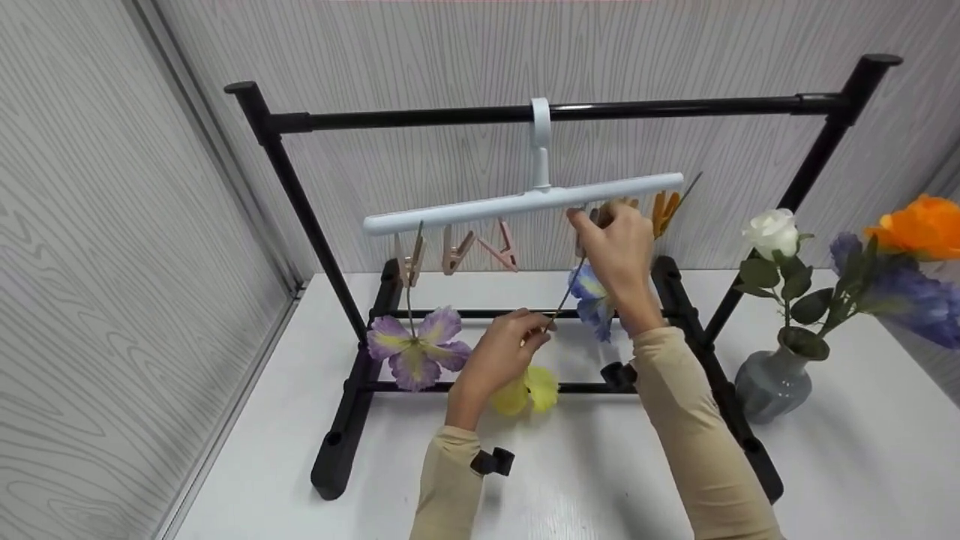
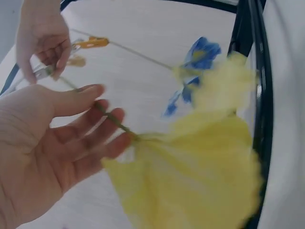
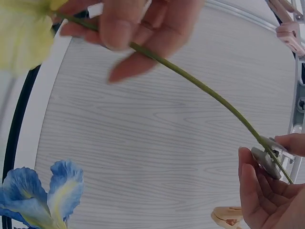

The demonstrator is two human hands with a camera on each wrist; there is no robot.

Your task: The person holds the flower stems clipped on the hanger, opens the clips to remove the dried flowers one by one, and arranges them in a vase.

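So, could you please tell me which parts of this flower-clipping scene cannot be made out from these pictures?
- Head view: the clip under the white hanger is hidden behind the right hand.
- Head view: the yellow flower is half covered by the left hand.
- Left wrist view: the yellow flower is motion-blurred, its petal shape unclear.
- Right wrist view: the blue flower is cut off by the lower left edge.

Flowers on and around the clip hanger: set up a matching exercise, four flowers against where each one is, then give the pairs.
Flowers:
1. purple flower
2. yellow flower
3. blue flower
4. white rose

Places:
A. in the grey vase
B. stem held by the left hand
C. hanging from the leftmost clip
D. hanging behind the right hand

Pairs: 1-C, 2-B, 3-D, 4-A
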